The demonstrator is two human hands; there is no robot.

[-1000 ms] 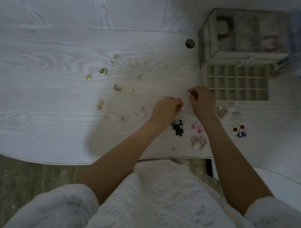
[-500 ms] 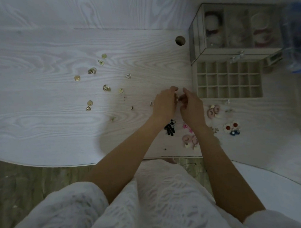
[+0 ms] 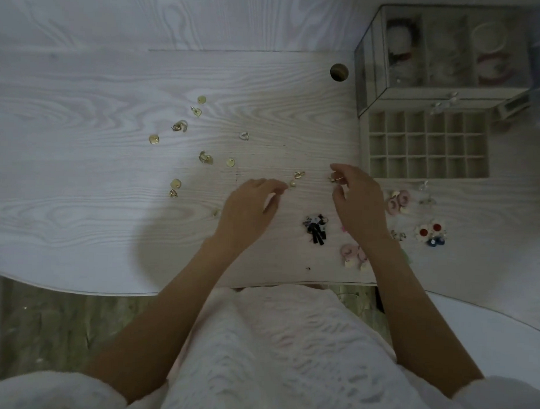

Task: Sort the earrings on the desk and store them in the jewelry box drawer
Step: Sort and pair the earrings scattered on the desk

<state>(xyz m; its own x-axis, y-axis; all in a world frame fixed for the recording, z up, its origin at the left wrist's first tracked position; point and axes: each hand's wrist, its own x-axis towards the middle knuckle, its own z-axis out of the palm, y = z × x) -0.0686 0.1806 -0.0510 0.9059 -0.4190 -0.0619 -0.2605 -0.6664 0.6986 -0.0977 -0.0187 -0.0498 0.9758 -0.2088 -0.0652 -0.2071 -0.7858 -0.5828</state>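
Right hand [image 3: 359, 204] pinches a small gold earring [image 3: 335, 178] near the open drawer's [image 3: 427, 145] front-left corner; left hand [image 3: 250, 208] relaxed, fingertips at another gold earring [image 3: 292, 183]; gold earrings [image 3: 179, 126] scattered mid-desk [image 3: 80, 167], coloured pairs [image 3: 430, 233] toward the front-right edge.

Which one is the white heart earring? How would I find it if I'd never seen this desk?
Start at the jewelry box drawer with its grid of little squares, at the right of the desk. Look left, past the bare wood, to the scattered gold earrings. The white heart earring lies alone at their right edge: the only white one, an open heart outline.
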